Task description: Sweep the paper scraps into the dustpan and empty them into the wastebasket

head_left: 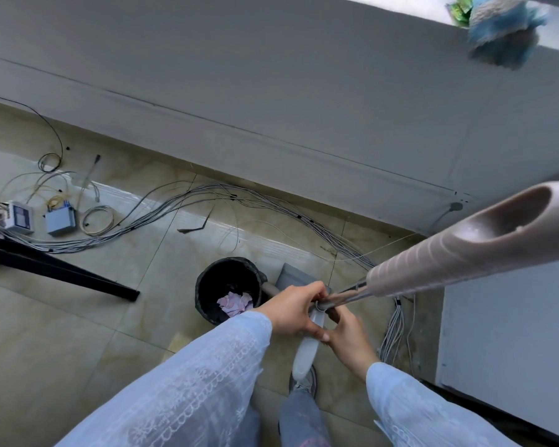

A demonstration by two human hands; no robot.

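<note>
Head view: the left hand (292, 309) curls its fingers round a metal pole (342, 296) where it joins a ribbed, pale pink broom handle (459, 246) running out toward two o'clock. The right hand (347, 333) pinches a smooth white plastic handle (307, 346) that slants down toward six o'clock, thumb and fingers clamped on its upper end. Round black wastebasket (207, 285), lined with a crinkled bag, stands on the glossy beige tiled floor (62, 333) at ten o'clock from the hands; pink-and-white paper scraps (234, 303) lie crumpled inside it. A flat grey dustpan (292, 274) shows just beside it, partly hidden by the hands. Grey cables (175, 204) snake along the wall.
</note>
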